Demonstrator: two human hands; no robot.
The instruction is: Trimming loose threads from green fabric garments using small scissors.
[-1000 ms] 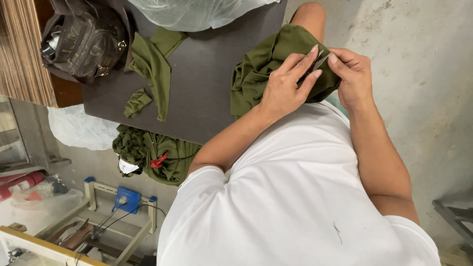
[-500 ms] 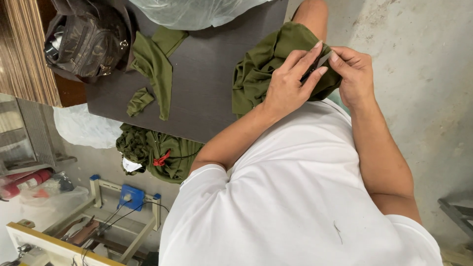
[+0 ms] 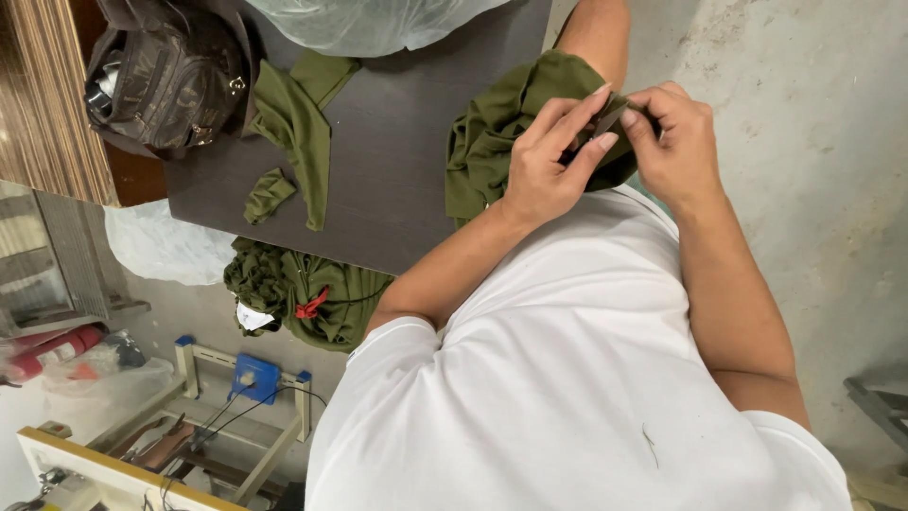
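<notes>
Upper left of the frame: a dark brown leather-look bag (image 3: 165, 76) with metal buckles rests at the corner of the dark grey flat tabletop (image 3: 397, 180). Just right of the bag lie 2 loose olive-green fabric strips (image 3: 298, 132), 1 long and folded, 1 short and crumpled, both on the tabletop. At the top centre a translucent plastic bag (image 3: 369, 21) overlaps the table's far edge.

Lower left: a red cylinder (image 3: 52, 352) lies on the floor beside a blue-and-white metal frame (image 3: 251, 378) with cables. Above it, a heap of olive-green garments (image 3: 303, 293) with a red tag sits below the table edge, near a white plastic sack (image 3: 156, 246).

Centre: the olive-green knit garment in work (image 3: 492, 142) is bunched at the near edge of the tabletop, against the person's white T-shirt (image 3: 577, 378). The left hand (image 3: 553, 156) is closed in a pinch, thumb and fingers gripping a fold of this garment. Touching it at upper right of centre, the right hand (image 3: 672, 137) is likewise closed, its fingertips pinching the same fold; a small dark item (image 3: 610, 118) shows between the 2 hands, too small to identify.

Right: bare grey concrete floor (image 3: 813, 142) fills the frame.
</notes>
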